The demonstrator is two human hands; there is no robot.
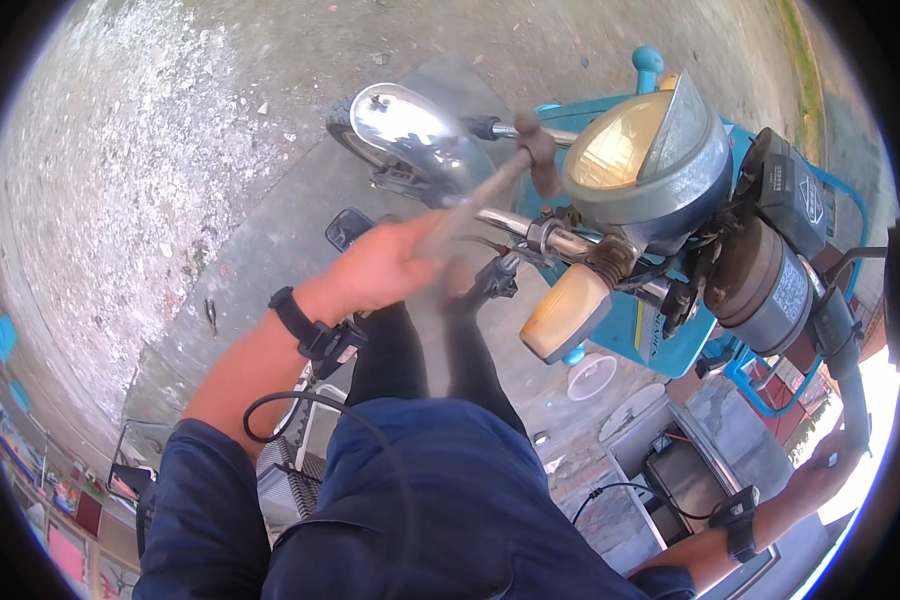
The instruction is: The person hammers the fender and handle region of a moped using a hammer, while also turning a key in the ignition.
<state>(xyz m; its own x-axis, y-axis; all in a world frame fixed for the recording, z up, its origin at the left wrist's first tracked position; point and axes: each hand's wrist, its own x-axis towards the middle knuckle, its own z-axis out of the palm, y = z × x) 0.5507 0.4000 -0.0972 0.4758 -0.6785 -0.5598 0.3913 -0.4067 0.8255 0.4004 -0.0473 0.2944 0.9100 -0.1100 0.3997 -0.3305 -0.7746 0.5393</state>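
Observation:
My left hand is closed around the pale handle of a hammer, somewhat smeared by motion. The hammer's rusty brown head is beside the chrome front fork tube of a motorcycle, left of its round headlight. Below the headlight an amber turn signal sticks out toward me. At the far right my right hand wraps round the end of the dark handlebar grip. Between headlight and grip sits a round, dusty instrument housing.
The chrome front fender covers a wheel at the upper left. A blue panel lies behind the headlight. A mirror is near my left hand. An open grey box with cables stands at my lower right. Debris lies on the concrete.

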